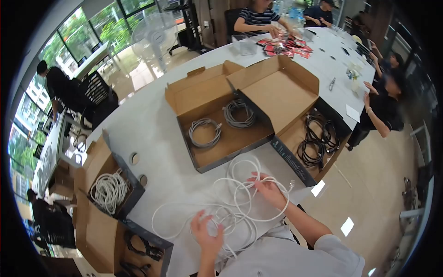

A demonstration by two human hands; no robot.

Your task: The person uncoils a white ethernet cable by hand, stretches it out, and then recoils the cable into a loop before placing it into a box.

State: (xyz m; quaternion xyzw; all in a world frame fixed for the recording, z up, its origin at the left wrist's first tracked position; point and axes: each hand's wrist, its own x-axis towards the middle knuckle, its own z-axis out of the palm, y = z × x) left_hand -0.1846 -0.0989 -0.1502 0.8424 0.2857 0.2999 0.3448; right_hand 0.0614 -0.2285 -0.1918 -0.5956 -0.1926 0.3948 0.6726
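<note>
Pinching thin, white, looped cable (240,215) in my right hand (271,192), seemingly to separate loops, I hold my left hand (207,234) half-open alongside, contact unclear.

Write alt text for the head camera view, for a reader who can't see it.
Over a white table, a person's right hand holds loops of loose white cable while the left hand is spread open at the coils. Around them, open cardboard boxes hold gray cables, black cables and more white cable. Other people are farther off.
</note>
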